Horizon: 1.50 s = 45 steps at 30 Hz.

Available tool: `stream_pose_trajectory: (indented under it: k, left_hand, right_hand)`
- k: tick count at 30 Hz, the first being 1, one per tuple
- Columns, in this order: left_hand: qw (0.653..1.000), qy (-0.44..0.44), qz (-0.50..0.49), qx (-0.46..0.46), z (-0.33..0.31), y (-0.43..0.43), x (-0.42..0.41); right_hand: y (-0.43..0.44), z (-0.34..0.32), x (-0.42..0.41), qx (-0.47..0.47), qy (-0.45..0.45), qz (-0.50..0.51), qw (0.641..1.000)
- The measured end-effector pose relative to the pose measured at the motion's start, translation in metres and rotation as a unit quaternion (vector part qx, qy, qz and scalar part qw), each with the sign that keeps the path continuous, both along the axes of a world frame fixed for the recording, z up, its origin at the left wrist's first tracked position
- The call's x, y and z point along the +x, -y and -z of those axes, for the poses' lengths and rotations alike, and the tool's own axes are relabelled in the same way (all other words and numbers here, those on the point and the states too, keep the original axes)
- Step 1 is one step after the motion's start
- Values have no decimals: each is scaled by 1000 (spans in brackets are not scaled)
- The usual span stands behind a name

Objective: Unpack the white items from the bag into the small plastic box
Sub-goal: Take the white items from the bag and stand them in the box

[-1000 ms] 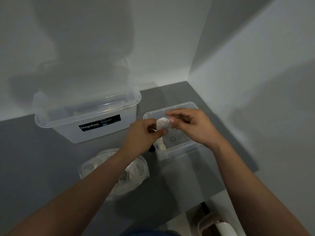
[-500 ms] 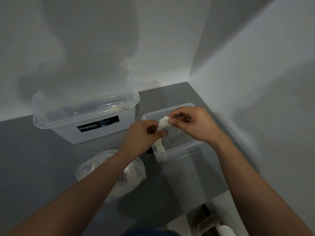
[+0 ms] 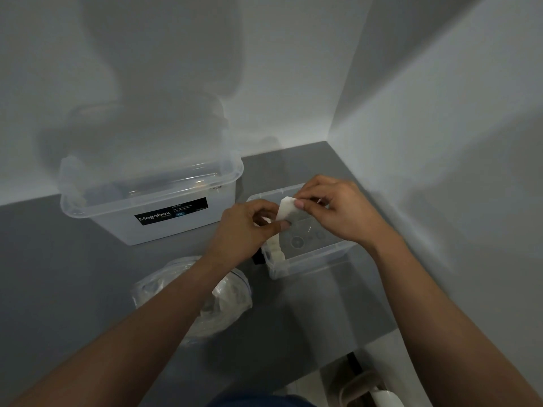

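Both the left hand (image 3: 244,227) and right hand (image 3: 332,210) pinch a white item (image 3: 286,208) over the small plastic box (image 3: 311,264); next, probably release it inside.

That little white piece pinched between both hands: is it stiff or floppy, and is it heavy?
Probably light: the left hand and right hand hold the small white flat piece by fingertip pinches alone. It shows a flat shape between them, so it is likely bendy rather than limp. Being flat, it should not roll.

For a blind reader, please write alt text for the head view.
The left hand and right hand pinch a white item over the small plastic box on a grey counter. A clear bag lies nearer; a larger lidded box stands left.
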State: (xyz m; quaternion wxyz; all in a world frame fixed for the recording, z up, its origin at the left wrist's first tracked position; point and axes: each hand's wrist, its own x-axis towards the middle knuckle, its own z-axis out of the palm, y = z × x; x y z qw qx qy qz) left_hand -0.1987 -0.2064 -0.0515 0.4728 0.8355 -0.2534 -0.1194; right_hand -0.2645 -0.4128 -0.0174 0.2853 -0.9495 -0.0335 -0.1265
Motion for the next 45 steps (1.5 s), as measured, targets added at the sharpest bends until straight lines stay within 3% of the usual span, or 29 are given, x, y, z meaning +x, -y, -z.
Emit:
stream_pose_trajectory:
  k: [5,9,12,17,34,37,40,45]
  left_hand:
    - [981,86,17,175,10,-10,8]
    - [959,50,80,267,12,-16,7]
    - [953,42,94,286,15,-18,7]
    - [944,58,105,306,16,-18,7]
    - [939,67,116,316,10,-18,9]
    - [958,75,87,263,-2,-24,9]
    - [980,113,26,163,-18,-45,9]
    - [980,175,-35,90,-24,-107,2]
  right_hand:
    - [19,15,15,0,-38,61,997]
    - [25,41,35,-27,-134,70,988]
    - [24,63,50,-57,-219,28,974]
    - [24,94,72,-98,-280,26,955]
    - [19,104,80,-152,-222,90,959]
    - [15,90,64,-107,-153,123,975]
    - [1,66,39,26,-60,171,983]
    - [-72,19,-11,234,60,165,956]
